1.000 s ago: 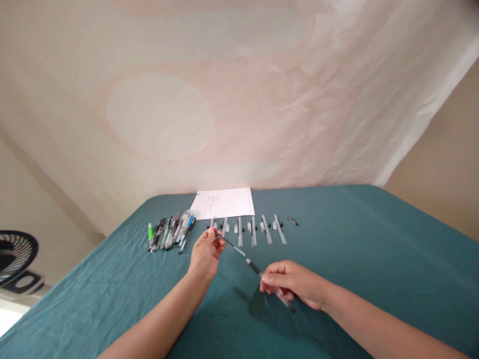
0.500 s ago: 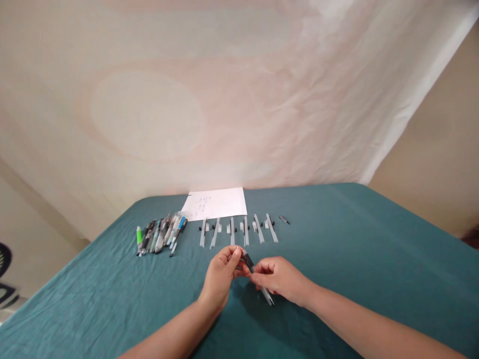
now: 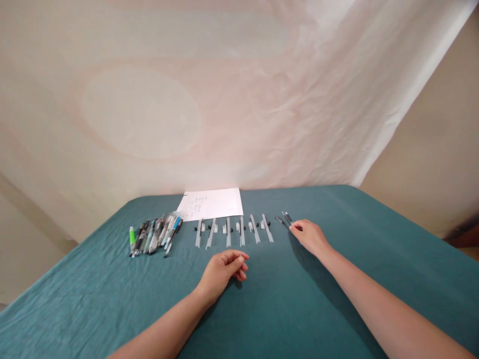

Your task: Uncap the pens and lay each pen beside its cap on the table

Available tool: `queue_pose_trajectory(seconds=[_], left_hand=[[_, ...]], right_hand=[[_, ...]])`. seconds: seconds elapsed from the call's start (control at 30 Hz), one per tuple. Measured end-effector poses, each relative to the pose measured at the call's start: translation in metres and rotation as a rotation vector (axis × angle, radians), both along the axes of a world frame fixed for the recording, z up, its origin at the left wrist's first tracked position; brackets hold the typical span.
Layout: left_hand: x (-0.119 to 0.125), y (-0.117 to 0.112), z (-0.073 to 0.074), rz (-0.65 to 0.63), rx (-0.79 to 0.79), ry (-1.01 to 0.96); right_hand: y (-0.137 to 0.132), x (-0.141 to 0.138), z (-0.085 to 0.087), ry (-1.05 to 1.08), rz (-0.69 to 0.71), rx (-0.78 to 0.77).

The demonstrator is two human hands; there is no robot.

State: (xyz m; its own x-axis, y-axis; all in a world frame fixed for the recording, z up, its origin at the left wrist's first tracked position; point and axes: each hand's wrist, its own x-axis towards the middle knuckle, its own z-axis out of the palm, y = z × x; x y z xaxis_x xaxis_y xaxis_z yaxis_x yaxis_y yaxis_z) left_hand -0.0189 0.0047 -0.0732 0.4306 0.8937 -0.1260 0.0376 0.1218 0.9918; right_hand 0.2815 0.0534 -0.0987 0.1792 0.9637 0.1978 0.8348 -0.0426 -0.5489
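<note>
Pen (image 3: 288,218) sits pinched in the right hand (image 3: 310,236), right of 6 clear barrels (image 3: 241,236), and I cannot tell whether the curled left hand (image 3: 221,273) holds anything.

A green cloth (image 3: 82,304) covers the worktop (image 3: 348,219). A cluster of pens (image 3: 153,241) lies on the left, by the near corner of a white sheet (image 3: 224,203). Six clear barrels (image 3: 228,234) lie in a row with small clear and black pieces (image 3: 224,229) alongside; a slim dark pen (image 3: 280,220) lies farther right.
</note>
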Motion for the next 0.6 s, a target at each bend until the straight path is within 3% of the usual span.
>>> queue_pose_trajectory(seconds=[0.23,0.6], left_hand=[[-0.001,0.0,-0.001,-0.022,0.009,0.026],[-0.001,0.001,-0.004,-0.011,0.009,0.101]], right_hand=[[-0.011,-0.008,-0.01,-0.222,-0.099,0.038],[-0.004,-0.016,-0.009,-0.282,0.039,0.089]])
